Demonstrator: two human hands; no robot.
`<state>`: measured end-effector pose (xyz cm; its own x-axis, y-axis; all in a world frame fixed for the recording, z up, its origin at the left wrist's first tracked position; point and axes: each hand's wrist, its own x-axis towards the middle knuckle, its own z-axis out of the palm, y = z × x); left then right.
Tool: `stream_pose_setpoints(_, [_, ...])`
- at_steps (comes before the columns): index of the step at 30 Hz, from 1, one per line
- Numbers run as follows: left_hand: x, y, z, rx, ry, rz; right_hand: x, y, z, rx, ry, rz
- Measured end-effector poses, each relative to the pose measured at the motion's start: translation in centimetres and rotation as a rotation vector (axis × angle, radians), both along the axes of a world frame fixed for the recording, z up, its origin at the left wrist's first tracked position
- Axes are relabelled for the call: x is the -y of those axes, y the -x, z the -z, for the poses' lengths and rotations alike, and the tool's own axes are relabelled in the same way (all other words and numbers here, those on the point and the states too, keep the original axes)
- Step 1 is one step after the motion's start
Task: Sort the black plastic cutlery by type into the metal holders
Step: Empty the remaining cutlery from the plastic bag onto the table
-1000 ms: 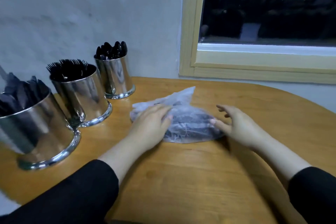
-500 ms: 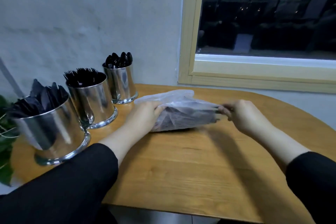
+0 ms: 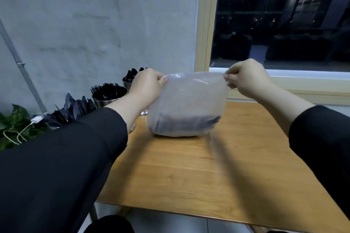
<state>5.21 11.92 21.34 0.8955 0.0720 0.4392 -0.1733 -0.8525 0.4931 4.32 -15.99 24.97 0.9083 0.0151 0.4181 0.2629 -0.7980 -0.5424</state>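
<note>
While the bag (image 3: 186,104) of loose black cutlery (image 3: 187,124) hangs just over the counter (image 3: 208,172), the left hand (image 3: 146,86) and right hand (image 3: 244,77) each pinch a top corner. Sorting seems unfinished: that bagful remains, though the holders (image 3: 109,98) at left already carry knives, forks and spoons. The left sleeve (image 3: 66,153) hides most of them; a plant (image 3: 11,119) and cable (image 3: 24,128) sit beyond.

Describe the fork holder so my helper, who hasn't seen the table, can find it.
On the wooden table, three holders line the grey wall. The fork holder is the middle one, behind the left sleeve; only it bristles with thin black tines.
</note>
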Motion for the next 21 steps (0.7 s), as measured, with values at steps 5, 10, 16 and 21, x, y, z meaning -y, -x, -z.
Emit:
stream_pose_setpoints(5, [1.7, 0.4, -1.6, 0.037, 0.145, 0.008, -1.8, -0.2, -0.1, 0.007, -0.246, -0.066])
stream_pose_setpoints(10, [4.8, 1.5, -3.0, 0.087, 0.231, 0.12, -4.6, 0.9, 0.8, -0.177, -0.263, -0.346])
stream_pose_setpoints(16, [4.8, 2.5, -1.4, 0.013, 0.535, 0.299, -6.0, 0.1, 1.6, -0.142, -0.418, -0.253])
stream_pose_setpoints(21, [4.2, 2.9, 0.2, -0.151, 0.414, 0.203, -6.2, -0.8, 0.0, -0.134, -0.553, -0.258])
